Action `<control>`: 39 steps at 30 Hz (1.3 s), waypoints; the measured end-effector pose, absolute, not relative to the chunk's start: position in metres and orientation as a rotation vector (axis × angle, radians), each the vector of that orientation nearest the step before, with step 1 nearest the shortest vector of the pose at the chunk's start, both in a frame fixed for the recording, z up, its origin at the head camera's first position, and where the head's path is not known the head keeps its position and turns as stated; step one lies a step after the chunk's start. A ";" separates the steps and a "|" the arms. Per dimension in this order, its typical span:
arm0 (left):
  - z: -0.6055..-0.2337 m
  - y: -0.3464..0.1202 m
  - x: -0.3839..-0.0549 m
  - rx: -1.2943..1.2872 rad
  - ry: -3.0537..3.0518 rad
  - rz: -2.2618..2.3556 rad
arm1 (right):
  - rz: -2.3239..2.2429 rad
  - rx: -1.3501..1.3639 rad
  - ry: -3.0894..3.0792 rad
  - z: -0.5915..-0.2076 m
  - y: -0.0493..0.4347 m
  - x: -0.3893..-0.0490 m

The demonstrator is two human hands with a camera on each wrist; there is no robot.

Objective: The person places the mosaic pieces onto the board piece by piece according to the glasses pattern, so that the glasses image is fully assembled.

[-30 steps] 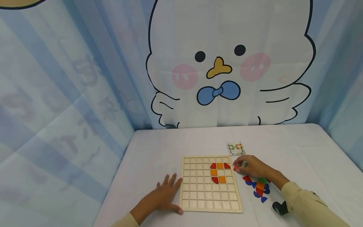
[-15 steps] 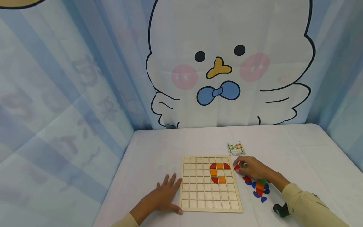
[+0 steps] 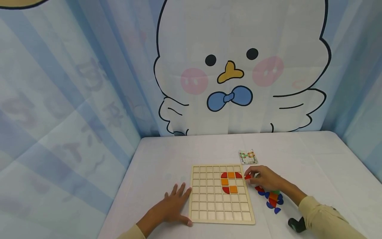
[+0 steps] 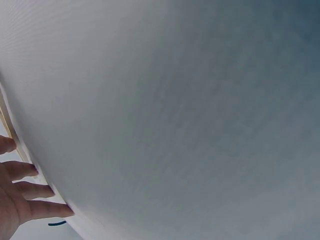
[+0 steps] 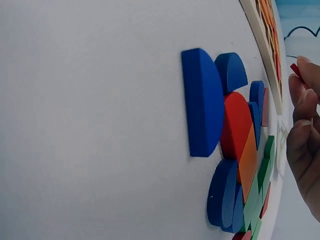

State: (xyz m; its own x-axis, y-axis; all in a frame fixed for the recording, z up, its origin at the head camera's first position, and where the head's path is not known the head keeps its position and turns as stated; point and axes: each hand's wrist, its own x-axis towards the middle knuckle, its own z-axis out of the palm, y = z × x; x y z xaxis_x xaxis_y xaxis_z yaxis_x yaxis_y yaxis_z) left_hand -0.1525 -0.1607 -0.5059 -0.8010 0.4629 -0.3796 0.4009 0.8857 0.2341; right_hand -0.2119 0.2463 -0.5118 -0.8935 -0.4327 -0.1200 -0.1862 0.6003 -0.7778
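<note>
A pale wooden grid board [image 3: 221, 205] lies on the table, with red rounded pieces and orange square pieces [image 3: 225, 182] set in its upper right cells. My left hand [image 3: 174, 207] rests by the board's left edge, fingers straight and spread, thumb near its lower left corner. Just off the board's right edge, my right hand [image 3: 265, 177] pinches a red piece [image 3: 247, 177] between thumb and fingers. In the right wrist view that red piece [image 5: 298, 75] shows edge-on at the fingertips. Most of its shape is hidden by the fingers.
Below the right hand lie loose blue, red, orange and green blocks [image 3: 274, 195]. A small pattern card [image 3: 248, 157] sits beyond the board's upper right corner. A dark object [image 3: 296, 225] is beside the right sleeve. A printed curtain [image 3: 191, 113] stands behind the table.
My right hand has shifted slightly left and nearer, still pinching the red piece. A green patch seen behind its fingers earlier is now out of sight. My left hand stays in place.
</note>
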 end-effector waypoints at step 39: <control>-0.505 -0.161 -0.151 0.627 2.617 0.219 | -1.159 -0.596 2.421 -0.519 0.229 -0.203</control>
